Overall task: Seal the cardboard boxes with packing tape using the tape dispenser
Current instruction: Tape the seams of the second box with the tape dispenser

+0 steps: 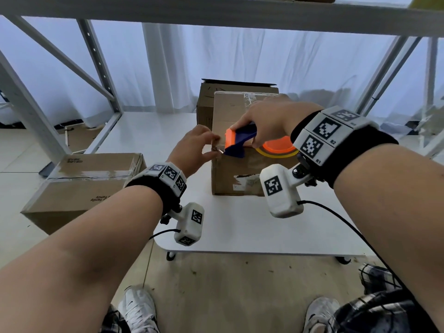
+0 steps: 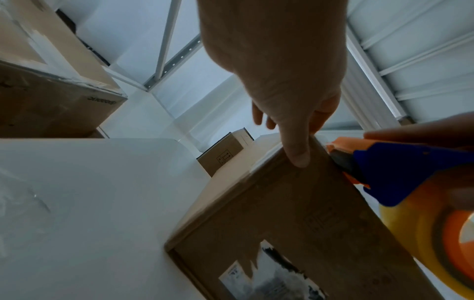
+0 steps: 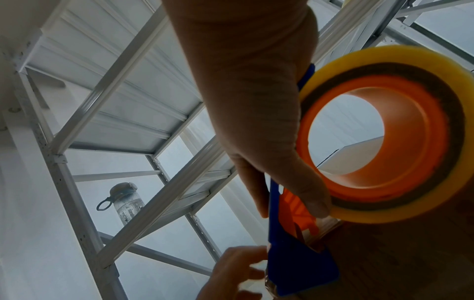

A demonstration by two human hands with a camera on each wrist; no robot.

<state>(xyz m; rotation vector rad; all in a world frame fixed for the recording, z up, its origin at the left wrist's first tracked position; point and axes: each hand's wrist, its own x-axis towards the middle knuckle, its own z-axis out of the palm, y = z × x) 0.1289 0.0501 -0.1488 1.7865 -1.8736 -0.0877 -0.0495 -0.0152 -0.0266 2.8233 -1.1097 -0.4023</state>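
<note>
A brown cardboard box (image 1: 236, 174) stands on the white table (image 1: 240, 227), its torn label facing me. My right hand (image 1: 242, 134) grips the blue and orange tape dispenser (image 1: 240, 143) at the box's top front edge, with the yellowish tape roll (image 1: 276, 151) behind it. In the right wrist view the thumb lies against the tape roll (image 3: 379, 134). My left hand (image 1: 212, 145) pinches the clear tape end at the dispenser's mouth. Its thumb (image 2: 297, 154) presses on the box's (image 2: 307, 223) front face just under the top edge; the fingers reach over the top.
A second box (image 1: 206, 104) stands right behind the first. A taped box (image 1: 84, 186) sits on the floor to the left. A grey shelving frame (image 1: 31, 111) surrounds the table, and a water bottle (image 3: 128, 203) stands on a shelf. Cables hang from both wrist cameras.
</note>
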